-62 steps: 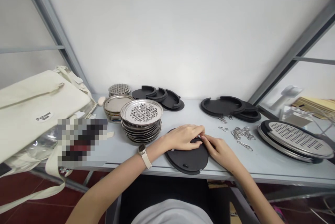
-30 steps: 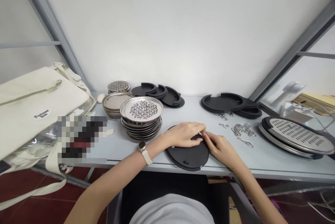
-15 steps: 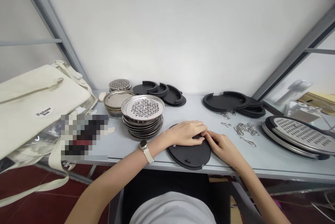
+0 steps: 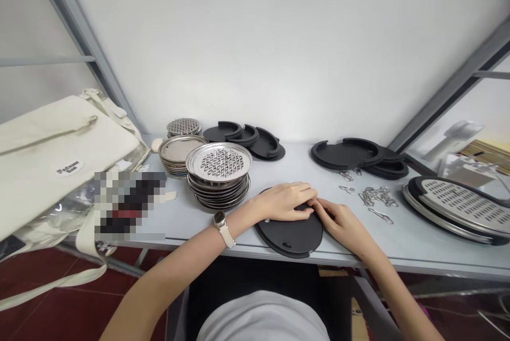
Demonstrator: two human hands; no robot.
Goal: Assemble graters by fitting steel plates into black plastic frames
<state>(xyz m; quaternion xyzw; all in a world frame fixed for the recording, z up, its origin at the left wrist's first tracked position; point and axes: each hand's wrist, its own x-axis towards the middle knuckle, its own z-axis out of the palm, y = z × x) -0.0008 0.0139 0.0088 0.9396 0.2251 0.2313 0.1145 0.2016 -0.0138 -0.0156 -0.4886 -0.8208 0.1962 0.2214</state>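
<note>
A round black plastic holder (image 4: 292, 235) lies flat at the table's front edge, with a small dark slot near its lower side. Across its upper part rests my left hand (image 4: 289, 200), wearing a watch, its fingers curled over the holder's far right rim. Closed at that same rim is my right hand (image 4: 338, 221), its fingertips meeting those of the left. Whatever small part may be between the fingertips is hidden. Left of the holder stands a stack of round metal grater discs (image 4: 219, 163). Loose metal carabiner clips (image 4: 376, 196) lie to the right.
More black holders sit by the wall, in a left group (image 4: 263, 143) and a right group (image 4: 346, 154). Oval framed graters (image 4: 466, 203) lie at right. Behind the disc stack are metal lids (image 4: 181, 150). A cream bag (image 4: 64, 139) fills the left side.
The view has shifted very slightly. Both hands stay at the holder's far right rim with almost no visible movement.
</note>
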